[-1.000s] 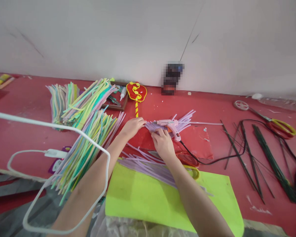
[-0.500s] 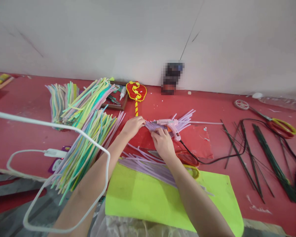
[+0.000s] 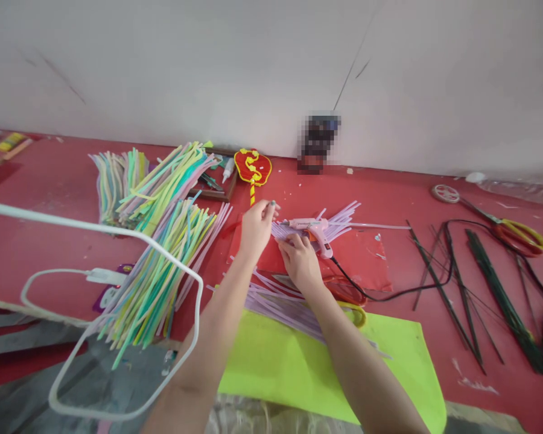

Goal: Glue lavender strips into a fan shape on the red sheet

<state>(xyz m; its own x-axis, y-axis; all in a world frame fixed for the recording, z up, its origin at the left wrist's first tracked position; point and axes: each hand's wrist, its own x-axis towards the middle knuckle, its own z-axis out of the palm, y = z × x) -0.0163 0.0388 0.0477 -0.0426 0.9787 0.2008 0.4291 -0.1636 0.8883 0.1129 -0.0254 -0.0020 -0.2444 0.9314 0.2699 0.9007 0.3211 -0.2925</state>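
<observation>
My left hand [image 3: 257, 228] is raised at the left end of a bundle of lilac pipe cleaners [image 3: 346, 212]. Its thumb and fingers are pinched together, and what lies between them is too small to make out. My right hand [image 3: 302, 259] has its curled fingers closed on the near side of that bundle. Across the bundle lies a pink glue gun [image 3: 317, 230], nozzle pointing left, with a glue stick [image 3: 375, 226] sticking out behind. More lilac pipe cleaners [image 3: 285, 310] lie below, partly under my forearms, beside red-and-yellow scissors [image 3: 355, 313].
Multicoloured pipe cleaners [image 3: 163, 265] are heaped at left, crossed by a white cable [image 3: 117, 231]. A red-and-yellow fan-shaped piece [image 3: 253, 167] lies behind. Green stems [image 3: 502, 295], a black cord [image 3: 402, 296] and other scissors [image 3: 520, 235] are at right. Lime-green cloth [image 3: 389, 374] covers the front edge.
My left hand has lifted and shifted right, its fingers now raised and pinched beside the bundle's left end. My right hand stays at the bundle, and the glue gun has not moved.
</observation>
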